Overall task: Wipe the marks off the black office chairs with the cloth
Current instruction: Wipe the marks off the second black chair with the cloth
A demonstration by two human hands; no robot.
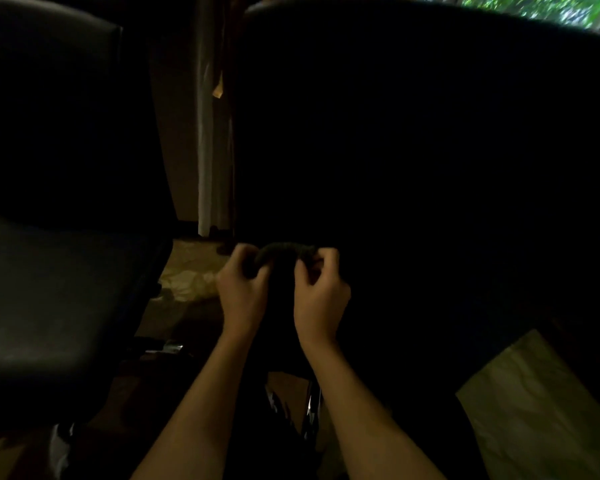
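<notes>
The scene is very dark. A dark cloth (286, 252) is stretched in a short band between my two hands, in front of the back of a large black office chair (430, 150). My left hand (245, 289) pinches the cloth's left end with curled fingers. My right hand (321, 292) pinches its right end. A second black office chair (49, 289) stands at the left, its seat facing me. Any marks on the chairs are lost in the darkness.
A pale curtain (205, 133) hangs between the two chairs. Light tiled floor (187, 271) shows below it and again at the lower right. A window with green foliage (534, 8) is at the top right. Shiny chair base parts (310, 410) show between my forearms.
</notes>
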